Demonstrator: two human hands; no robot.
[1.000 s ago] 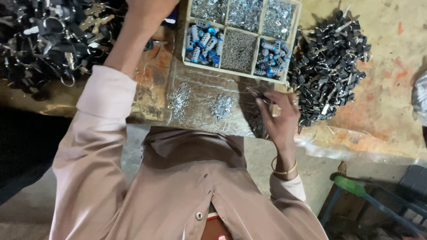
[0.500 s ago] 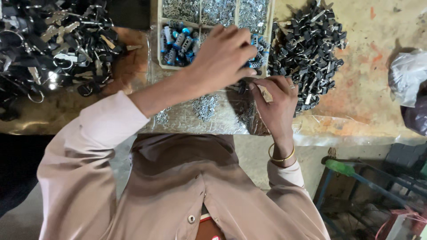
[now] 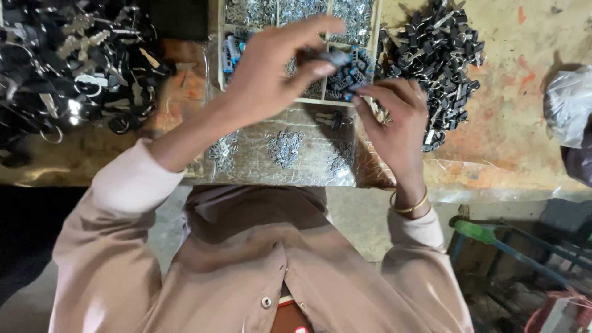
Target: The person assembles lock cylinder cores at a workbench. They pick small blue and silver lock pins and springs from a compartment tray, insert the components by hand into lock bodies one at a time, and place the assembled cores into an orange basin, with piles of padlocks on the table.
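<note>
Small blue part (image 3: pixel 338 57) pinched in raised left hand (image 3: pixel 277 68); right hand (image 3: pixel 394 120) loosely curled, apparently empty.

I see open tabletop (image 3: pixel 530 142) right of the black parts heap (image 3: pixel 438 68), while the divided tray (image 3: pixel 296 37) and tangled pile (image 3: pixel 68 68) crowd the left.

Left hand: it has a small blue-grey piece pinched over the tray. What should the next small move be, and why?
Probably bring the left hand a little toward the right hand. The small blue-grey piece sits pinched between thumb and forefinger above the compartment tray, and the right hand's fingertips are raised and waiting just beside it, with only a short gap between the two. What the right hand holds is too small to tell.
</note>
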